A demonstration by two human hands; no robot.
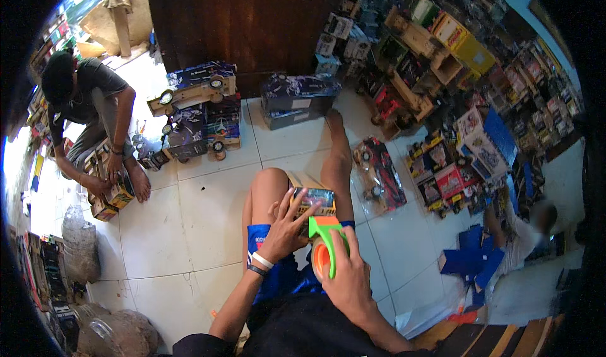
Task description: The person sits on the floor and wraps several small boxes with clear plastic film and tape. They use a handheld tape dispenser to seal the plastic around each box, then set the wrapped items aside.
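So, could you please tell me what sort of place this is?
Probably a small toy workshop: wheeled wooden toy trucks stand on the tiled floor, and the right hand holds a green tape dispenser.

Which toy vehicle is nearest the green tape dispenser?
The yellow and black one under the camera wearer's left hand. The tape dispenser, in the right hand, is right at its near end; all the others are farther off.

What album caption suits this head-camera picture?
Left fingers rest on a yellow toy truck while right fingers grip a green tape dispenser.
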